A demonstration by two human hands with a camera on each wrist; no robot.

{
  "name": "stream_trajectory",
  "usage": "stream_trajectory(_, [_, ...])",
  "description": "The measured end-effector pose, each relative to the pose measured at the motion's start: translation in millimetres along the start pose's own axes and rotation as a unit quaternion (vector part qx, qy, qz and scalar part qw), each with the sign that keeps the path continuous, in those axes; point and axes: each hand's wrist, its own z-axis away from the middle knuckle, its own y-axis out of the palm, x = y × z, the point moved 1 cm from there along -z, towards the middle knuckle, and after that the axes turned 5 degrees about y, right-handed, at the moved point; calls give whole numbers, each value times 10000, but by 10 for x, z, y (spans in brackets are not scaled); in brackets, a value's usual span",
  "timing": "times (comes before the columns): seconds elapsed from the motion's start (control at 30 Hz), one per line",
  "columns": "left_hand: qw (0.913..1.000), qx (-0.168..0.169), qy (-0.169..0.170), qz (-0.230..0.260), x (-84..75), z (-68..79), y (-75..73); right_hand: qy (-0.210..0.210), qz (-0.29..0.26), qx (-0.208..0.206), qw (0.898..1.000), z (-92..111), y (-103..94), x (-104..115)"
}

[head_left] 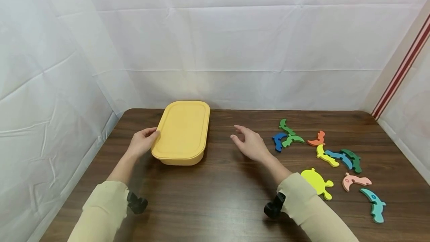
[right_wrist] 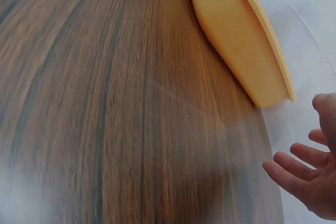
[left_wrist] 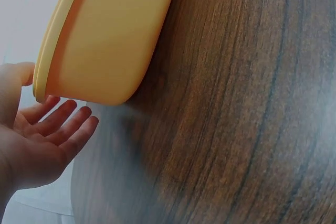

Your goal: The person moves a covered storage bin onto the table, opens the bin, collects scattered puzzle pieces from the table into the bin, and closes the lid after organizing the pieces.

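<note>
A yellow plastic box with its lid on [head_left: 183, 130] stands on the left part of the table. My left hand [head_left: 142, 142] pinches its left edge, thumb on the lid's rim and fingers under it, as the left wrist view shows beside the box wall [left_wrist: 105, 40]. To the right of the box, my right hand [head_left: 250, 143] is held over the table with fingers spread and nothing in them. In the right wrist view that hand [right_wrist: 315, 166] is apart from the box [right_wrist: 236, 35].
Right of my right hand lie several flat coloured puzzle pieces, among them a blue one [head_left: 279, 141], an orange one [head_left: 317, 138] and a turquoise one [head_left: 374, 205]. A yellow turtle-shaped piece [head_left: 315, 182] is partly behind my right sleeve. White cloth [head_left: 235, 47] hangs behind the dark wooden table [head_left: 215, 204].
</note>
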Motion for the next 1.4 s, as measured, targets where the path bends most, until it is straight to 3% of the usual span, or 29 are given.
stream_trajectory(0.3, [10000,-26,-53,56,40,-15,19,315,-415,91,9986,-17,178,161])
stream_trajectory(0.5, [9999,-24,-41,129,44,-5,27,312,-530,56,9981,-23,283,231])
stream_trajectory(1.2, [9992,43,40,392,66,44,67,858,-1262,443,9873,-39,490,385])
stream_trajectory(1.4, [9987,64,123,490,60,43,101,945,-1311,393,9861,-56,547,428])
